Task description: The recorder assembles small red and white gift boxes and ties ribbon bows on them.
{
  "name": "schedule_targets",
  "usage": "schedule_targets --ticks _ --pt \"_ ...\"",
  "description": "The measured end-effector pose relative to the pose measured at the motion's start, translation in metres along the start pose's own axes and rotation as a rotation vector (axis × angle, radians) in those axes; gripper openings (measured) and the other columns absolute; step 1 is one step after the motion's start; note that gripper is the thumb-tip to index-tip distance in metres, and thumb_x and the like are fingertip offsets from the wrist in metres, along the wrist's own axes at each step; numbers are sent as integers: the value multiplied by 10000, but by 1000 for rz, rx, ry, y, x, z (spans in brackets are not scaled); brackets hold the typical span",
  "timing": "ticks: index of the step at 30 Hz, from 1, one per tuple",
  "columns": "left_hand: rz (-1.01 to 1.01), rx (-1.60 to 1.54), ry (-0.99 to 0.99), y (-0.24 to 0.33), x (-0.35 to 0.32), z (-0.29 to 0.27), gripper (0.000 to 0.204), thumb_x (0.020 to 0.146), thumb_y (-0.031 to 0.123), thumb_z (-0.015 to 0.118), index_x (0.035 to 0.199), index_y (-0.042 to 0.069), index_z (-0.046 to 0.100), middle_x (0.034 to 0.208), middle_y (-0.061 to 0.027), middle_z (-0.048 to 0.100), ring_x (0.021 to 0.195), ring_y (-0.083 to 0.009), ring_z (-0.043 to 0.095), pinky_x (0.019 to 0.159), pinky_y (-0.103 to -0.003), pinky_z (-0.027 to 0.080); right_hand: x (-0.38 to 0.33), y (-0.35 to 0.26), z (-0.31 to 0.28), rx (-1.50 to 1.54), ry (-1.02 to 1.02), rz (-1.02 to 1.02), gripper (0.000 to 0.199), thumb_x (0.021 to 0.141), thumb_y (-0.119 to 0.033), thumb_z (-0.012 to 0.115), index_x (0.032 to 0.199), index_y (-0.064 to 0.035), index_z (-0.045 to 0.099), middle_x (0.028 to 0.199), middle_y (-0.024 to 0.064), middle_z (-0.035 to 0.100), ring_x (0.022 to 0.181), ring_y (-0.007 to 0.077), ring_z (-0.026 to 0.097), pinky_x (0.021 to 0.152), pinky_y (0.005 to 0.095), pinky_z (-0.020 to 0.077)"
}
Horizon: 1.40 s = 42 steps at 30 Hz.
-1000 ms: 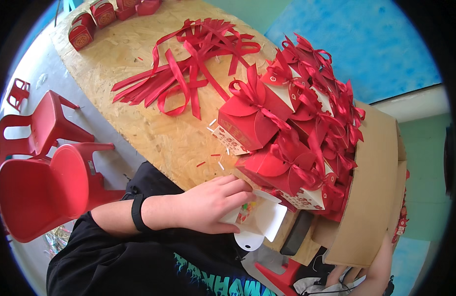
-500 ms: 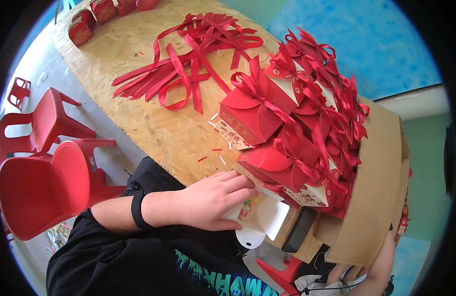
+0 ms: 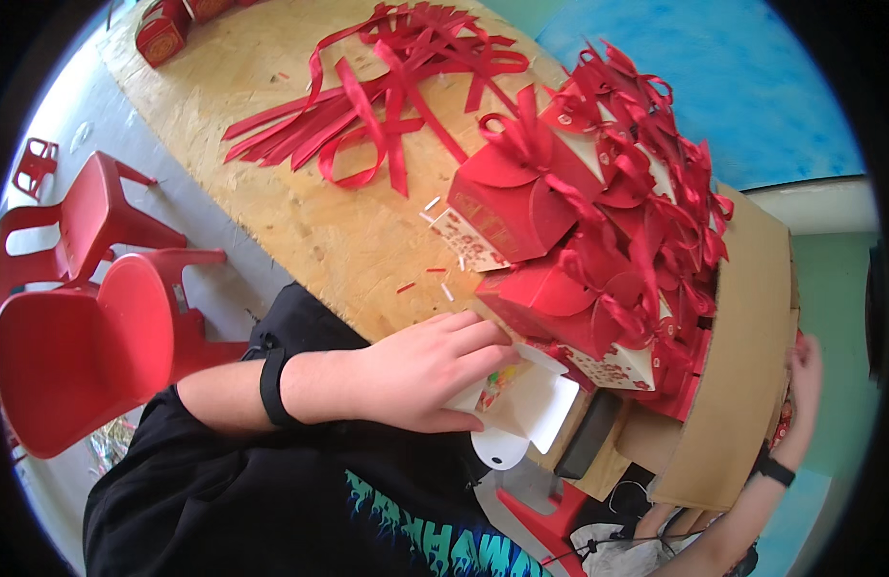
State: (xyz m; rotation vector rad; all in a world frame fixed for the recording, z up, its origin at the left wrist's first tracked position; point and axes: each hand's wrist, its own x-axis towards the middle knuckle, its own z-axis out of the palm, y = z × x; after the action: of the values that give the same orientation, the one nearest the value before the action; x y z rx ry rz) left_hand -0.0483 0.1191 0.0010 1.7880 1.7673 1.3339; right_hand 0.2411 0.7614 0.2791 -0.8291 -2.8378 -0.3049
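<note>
My left hand (image 3: 439, 370) is closed around a small open paper gift box (image 3: 531, 402), its white inner flaps spread out. Colourful wrapped candies (image 3: 499, 383) show inside it, partly covered by my fingers. At the far right, my right hand (image 3: 805, 365) is raised beside the outer side of a cardboard box (image 3: 738, 370). Its fingers look bent together; whatever they hold is too small to make out. Just beyond my left hand, red gift boxes tied with ribbon bows (image 3: 560, 293) are piled up against the cardboard.
Loose red ribbons (image 3: 367, 111) lie across the wooden table (image 3: 300, 236), with small red and white scraps. More red boxes (image 3: 162, 34) stand at its far left. A dark block (image 3: 588, 438) is beside the open box. Red plastic chairs (image 3: 127, 337) stand on the left.
My right hand, hidden behind the cardboard before, has come up into sight along its outer side. My left hand keeps hold of the open gift box. The whole view has shifted slightly.
</note>
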Motion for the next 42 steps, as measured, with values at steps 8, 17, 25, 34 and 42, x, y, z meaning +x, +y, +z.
schedule_targets --ticks 8,17,25,34,42 --pt "12 -3 29 0 -7 -3 769 758 323 856 1371 20 504 1225 -152 547 1112 -351 546 978 -429 466 -97 -158 -111 203 385 -48 342 1046 -206 617 1326 -19 558 1090 53 603 991 169 574 891 308 456" --pt "10 9 -3 1 -3 1 754 769 314 848 1370 19 501 1229 -154 545 1120 -357 544 981 -437 465 -136 -444 -42 244 -352 -1081 206 779 -78 731 983 -71 709 994 117 629 797 258 605 681 378 453" --pt "20 -4 46 -1 -5 1 737 778 300 837 1374 28 499 1248 -154 548 1138 -362 544 988 -445 463 -126 -450 -4 289 -634 -974 389 749 -53 690 1136 -81 720 1199 183 649 830 271 632 757 382 495" --pt "90 -78 5 -9 -5 -15 787 758 431 869 1350 33 537 1223 -153 563 1100 -358 552 957 -437 481 -155 -447 -13 167 -841 -865 458 779 -166 773 1219 -83 680 1320 222 584 1011 332 618 891 421 490" --pt "106 -117 67 -10 -1 -14 740 743 353 886 1326 36 559 1222 -147 567 1117 -348 575 964 -427 491 -172 -461 5 211 -849 -745 648 800 -215 791 1396 -95 567 1535 256 392 1141 365 579 969 448 475"
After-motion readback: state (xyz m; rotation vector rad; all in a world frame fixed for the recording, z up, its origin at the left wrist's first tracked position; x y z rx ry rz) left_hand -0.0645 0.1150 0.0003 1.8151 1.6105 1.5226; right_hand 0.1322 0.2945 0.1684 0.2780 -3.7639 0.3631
